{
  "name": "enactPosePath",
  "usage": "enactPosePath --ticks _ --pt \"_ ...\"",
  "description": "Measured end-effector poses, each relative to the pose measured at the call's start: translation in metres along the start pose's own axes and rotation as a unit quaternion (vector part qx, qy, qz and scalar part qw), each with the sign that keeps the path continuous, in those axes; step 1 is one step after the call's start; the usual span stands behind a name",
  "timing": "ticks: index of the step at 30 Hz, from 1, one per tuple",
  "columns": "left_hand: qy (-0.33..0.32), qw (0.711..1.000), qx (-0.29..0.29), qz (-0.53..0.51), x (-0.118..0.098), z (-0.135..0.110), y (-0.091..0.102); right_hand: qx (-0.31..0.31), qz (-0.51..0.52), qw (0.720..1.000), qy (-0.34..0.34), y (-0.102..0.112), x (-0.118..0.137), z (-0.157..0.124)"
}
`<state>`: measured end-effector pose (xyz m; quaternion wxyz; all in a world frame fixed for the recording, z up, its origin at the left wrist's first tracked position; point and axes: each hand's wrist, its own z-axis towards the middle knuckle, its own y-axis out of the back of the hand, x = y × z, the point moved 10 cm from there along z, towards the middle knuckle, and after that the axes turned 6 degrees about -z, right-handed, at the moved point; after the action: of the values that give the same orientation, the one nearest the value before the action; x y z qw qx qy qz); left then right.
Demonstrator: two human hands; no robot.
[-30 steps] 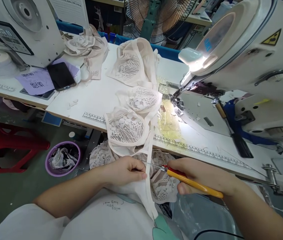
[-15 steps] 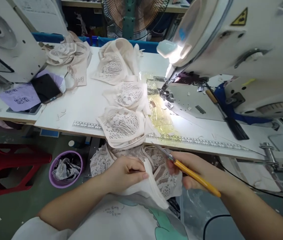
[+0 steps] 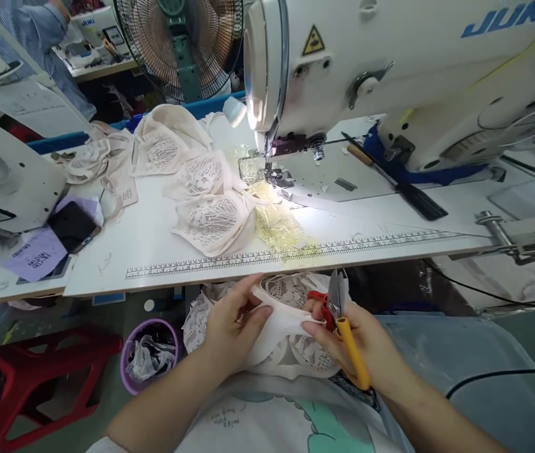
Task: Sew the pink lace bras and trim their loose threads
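White sewing table [image 3: 154,251] spans mid-frame under a sewing machine [image 3: 390,63]. At lower centre, below the table edge, a lace garment's band [image 3: 282,316] is pinched by the left hand [image 3: 232,321] and the right hand [image 3: 362,343], so it is stretched taut between them. Yellow-handled snips [image 3: 345,321] are clamped in the right palm, blades pointed up, away from the band.

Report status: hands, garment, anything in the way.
Left hand pinching cream lace bra band. Right hand holds yellow-handled thread snips, blades up, pinching band. White sewing table close ahead.

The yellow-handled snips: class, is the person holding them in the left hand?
No: the yellow-handled snips are gripped in the right hand, while the left hand pinches the pale fabric.
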<state>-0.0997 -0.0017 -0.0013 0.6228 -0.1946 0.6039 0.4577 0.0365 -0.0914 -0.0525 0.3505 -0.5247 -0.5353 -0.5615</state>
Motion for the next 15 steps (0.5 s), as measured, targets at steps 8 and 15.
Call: enactPosePath --ticks 8,15 --pt "0.0 1.0 -0.009 -0.006 -0.002 -0.006 0.008 0.04 0.08 0.996 0.013 -0.001 0.022 0.008" --pt "-0.096 0.991 0.082 0.034 -0.032 -0.009 -0.009 0.222 0.122 0.961 -0.114 -0.029 0.015 0.01"
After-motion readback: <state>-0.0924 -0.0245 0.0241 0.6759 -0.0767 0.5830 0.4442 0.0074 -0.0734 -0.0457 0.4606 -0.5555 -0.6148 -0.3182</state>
